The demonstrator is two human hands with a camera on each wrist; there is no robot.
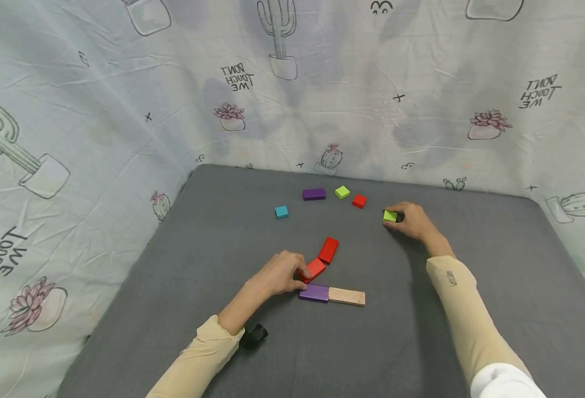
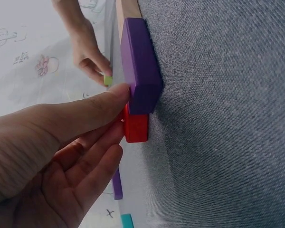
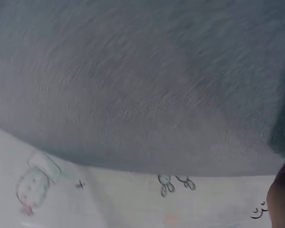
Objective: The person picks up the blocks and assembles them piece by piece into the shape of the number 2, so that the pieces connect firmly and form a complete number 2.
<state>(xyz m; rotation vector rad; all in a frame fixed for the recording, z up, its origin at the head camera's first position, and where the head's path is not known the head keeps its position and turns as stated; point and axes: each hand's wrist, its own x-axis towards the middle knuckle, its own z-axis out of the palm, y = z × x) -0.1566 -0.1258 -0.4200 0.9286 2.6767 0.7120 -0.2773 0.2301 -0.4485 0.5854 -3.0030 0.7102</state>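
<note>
soft shadows cross the grey table (image 1: 212, 243); the right-wrist view looks hazy.

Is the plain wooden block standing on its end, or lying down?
Lying down. In the head view, the wooden block stretches along the gray cloth, end to end with a purple block.

I see an oblong purple block (image 1: 314, 293) lying on the counter (image 1: 372, 342), the left hand's (image 1: 279, 273) thumb at its left end, its right end meeting a wooden block (image 1: 347, 297). Just behind it, a red block (image 1: 315, 268) lies slantwise, fingertips touching it. Farther right, the right hand (image 1: 411, 221) pinches a small lime-green block (image 1: 389, 216); I can't tell whether it's lifted.
</note>
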